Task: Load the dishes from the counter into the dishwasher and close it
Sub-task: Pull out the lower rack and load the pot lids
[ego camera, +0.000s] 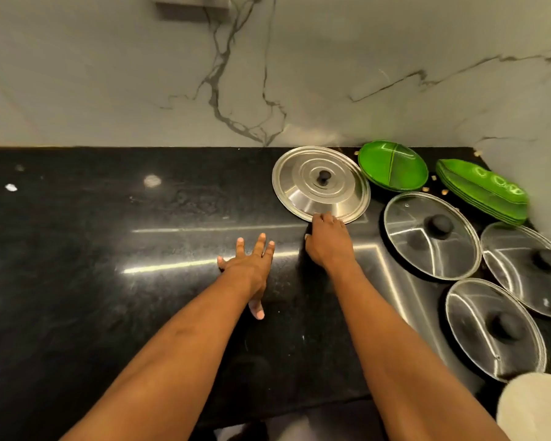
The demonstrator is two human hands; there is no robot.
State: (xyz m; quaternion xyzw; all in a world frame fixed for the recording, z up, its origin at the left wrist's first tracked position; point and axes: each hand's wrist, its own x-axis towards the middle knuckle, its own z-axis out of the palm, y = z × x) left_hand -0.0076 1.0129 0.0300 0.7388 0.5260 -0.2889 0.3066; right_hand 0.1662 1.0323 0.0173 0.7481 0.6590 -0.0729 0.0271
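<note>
Right hand (326,241) pinches steel lid (321,183) rim at near edge; left hand (250,268) flat on counter (109,249), fingers spread.

Right hand (326,241) fingers (323,218) touch steel lid (320,183) near rim; left hand (252,268) flat on black desk (109,249), fingers spread.

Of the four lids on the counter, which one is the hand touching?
The steel lid, the only opaque metal one; the right hand grips its near rim. The other three are glass.

Steel lid (320,183) on counter (109,249); plates (393,167) right; glass lids (431,235) in front.
</note>
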